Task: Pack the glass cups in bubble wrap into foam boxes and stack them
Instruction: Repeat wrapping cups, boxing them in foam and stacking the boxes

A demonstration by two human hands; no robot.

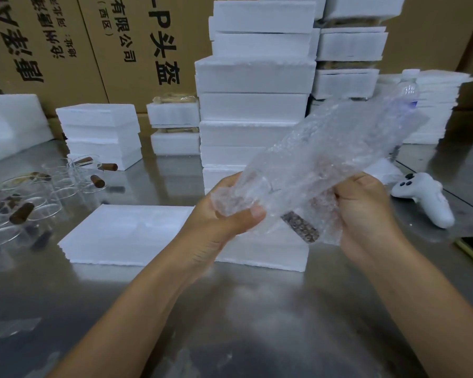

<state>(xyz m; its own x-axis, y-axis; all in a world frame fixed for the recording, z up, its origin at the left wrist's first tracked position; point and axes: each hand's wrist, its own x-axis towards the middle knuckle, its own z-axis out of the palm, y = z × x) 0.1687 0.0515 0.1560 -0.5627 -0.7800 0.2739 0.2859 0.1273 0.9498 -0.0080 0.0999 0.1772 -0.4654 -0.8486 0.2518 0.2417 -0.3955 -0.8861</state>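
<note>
On the far left of the steel table sit bare glass cups with brown cork-like handles. They look hard, smooth and easy to break, so they would likely slip in a loose grip.

Next comes an open foam box, lying flat just in front of the hands. Foam is light and crumbly, so it should be lifted by its sides.

The left hand is closed around the near end of a sheet of bubble wrap, thumb on top. The wrap is soft, floppy and very light. A cup with a speckled brown handle seems to be inside it, held up above the box. The right hand is clenched on the wrap's other side.

Best to hold the round cup body through the wrap, not the loose end sticking up toward the tall stack of foam boxes.
</note>
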